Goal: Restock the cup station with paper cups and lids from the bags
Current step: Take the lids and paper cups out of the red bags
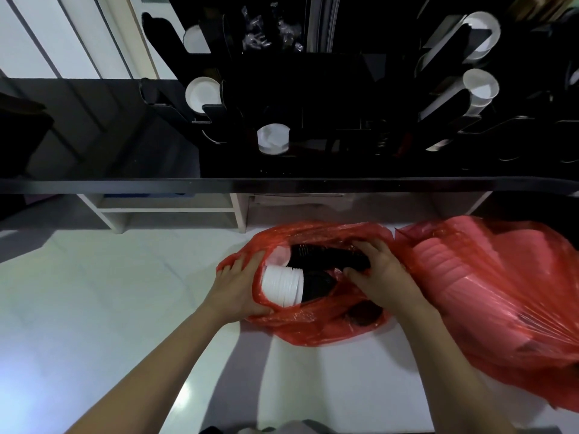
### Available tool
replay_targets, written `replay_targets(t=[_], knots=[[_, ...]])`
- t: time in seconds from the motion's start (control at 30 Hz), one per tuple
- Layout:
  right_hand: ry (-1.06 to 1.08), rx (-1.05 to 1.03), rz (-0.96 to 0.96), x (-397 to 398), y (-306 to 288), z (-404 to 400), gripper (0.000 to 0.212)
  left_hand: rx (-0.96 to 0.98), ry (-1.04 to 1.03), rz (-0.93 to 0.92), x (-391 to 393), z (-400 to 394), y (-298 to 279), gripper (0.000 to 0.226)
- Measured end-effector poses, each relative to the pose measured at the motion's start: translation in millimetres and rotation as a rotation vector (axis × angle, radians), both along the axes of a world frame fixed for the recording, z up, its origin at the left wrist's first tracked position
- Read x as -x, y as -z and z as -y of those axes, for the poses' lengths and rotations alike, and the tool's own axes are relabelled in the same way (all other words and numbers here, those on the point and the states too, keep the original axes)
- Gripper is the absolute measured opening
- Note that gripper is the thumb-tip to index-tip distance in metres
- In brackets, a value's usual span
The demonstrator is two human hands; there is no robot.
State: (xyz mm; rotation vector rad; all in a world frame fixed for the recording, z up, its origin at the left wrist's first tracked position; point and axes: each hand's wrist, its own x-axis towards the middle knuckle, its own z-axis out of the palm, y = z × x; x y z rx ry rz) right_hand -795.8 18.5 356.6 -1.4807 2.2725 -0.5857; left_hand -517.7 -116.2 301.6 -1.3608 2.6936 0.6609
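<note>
Glossy white floor (94,292) under a black counter (282,184).

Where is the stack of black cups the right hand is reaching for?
In the head view, the stack of black cups lies inside the open red bag on the floor, gripped by the right hand, just above the white-rimmed cup stack.

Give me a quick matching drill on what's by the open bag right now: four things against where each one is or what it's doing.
Things:
1. left hand
2. right hand
3. stack of black paper cups with white rims
4. large closed red plastic bag

States:
A. lies on the floor, far right
B. holds the small red bag's edge open
C. fingers curled round a black stack
D. lies inside the open bag

Pairs: 1-B, 2-C, 3-D, 4-A
</note>
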Motion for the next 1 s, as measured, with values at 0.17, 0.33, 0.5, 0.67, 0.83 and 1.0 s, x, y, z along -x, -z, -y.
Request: replay_targets(t=[0.17,0.33,0.5,0.67,0.83,1.0], knots=[[-0.003,0.042,0.048,-38,3,2,0.031,-0.028,0.034,-0.132,-13,-5,-9,0.121],[-0.102,0.116,-0.005,-82,13,10,0.032,0.021,0.029,-0.247,-24,-13,-12,0.071],[-0.179,0.084,-0.112,-110,24,18,0.043,0.136,0.037,-0.232,-29,-13,-8,0.052],[-0.190,-0.001,-0.174,-115,31,15,0.050,0.178,-0.028,-0.233,-34,-15,-10,0.039],[-0.181,-0.018,-0.154,-113,31,14,0.050,0.182,-0.034,-0.231,-32,-17,-7,0.035],[-0.143,0.003,-0.027,-116,33,12,0.054,0.195,-0.053,-0.210,-31,-19,-2,0.026]])
